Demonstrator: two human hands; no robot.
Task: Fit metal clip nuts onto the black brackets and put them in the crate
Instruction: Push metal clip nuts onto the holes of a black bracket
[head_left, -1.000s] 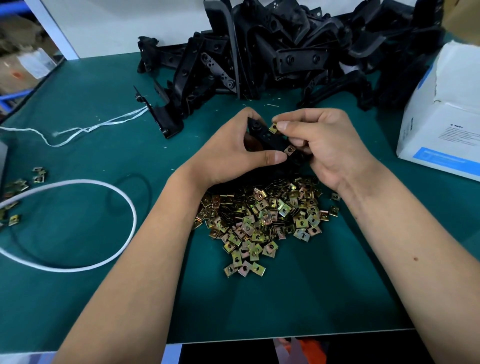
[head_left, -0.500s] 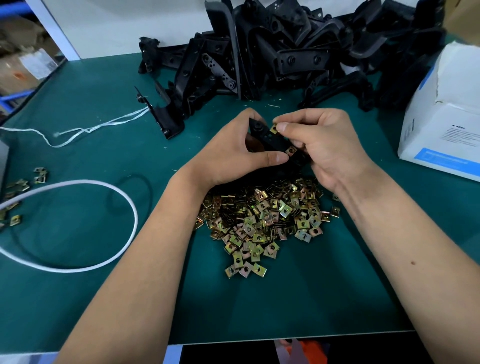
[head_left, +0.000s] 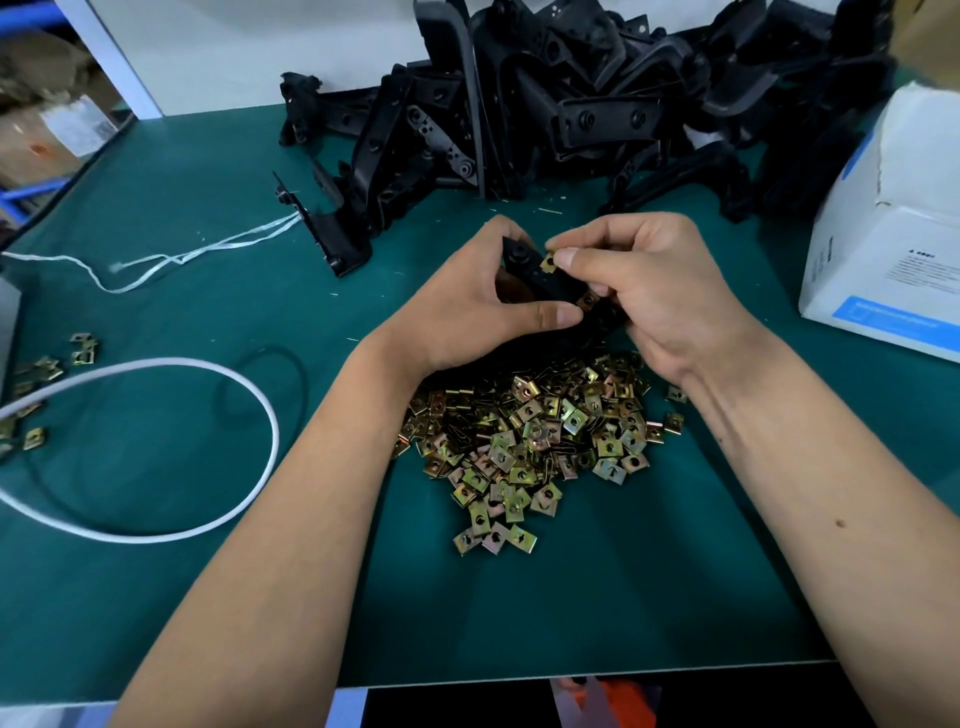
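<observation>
My left hand (head_left: 467, 306) grips a black bracket (head_left: 540, 278) above the middle of the green table. My right hand (head_left: 660, 291) pinches a brass-coloured clip nut (head_left: 549, 263) with thumb and forefinger against the bracket's upper edge. A second clip nut (head_left: 588, 300) sits on the bracket lower down, near my right fingers. Most of the bracket is hidden between the two hands. A heap of loose clip nuts (head_left: 535, 441) lies on the mat just below my hands. No crate is in view.
A big pile of black brackets (head_left: 571, 114) fills the back of the table, with one bracket (head_left: 332, 234) lying apart at its left. A white and blue carton (head_left: 893, 244) stands at the right. A white cord loop (head_left: 156, 447), white string (head_left: 171, 257) and a few stray clip nuts (head_left: 47, 374) lie left.
My right thumb and forefinger have shifted slightly on the clip nut at the bracket's upper edge. Both hands stay in the same place over the heap.
</observation>
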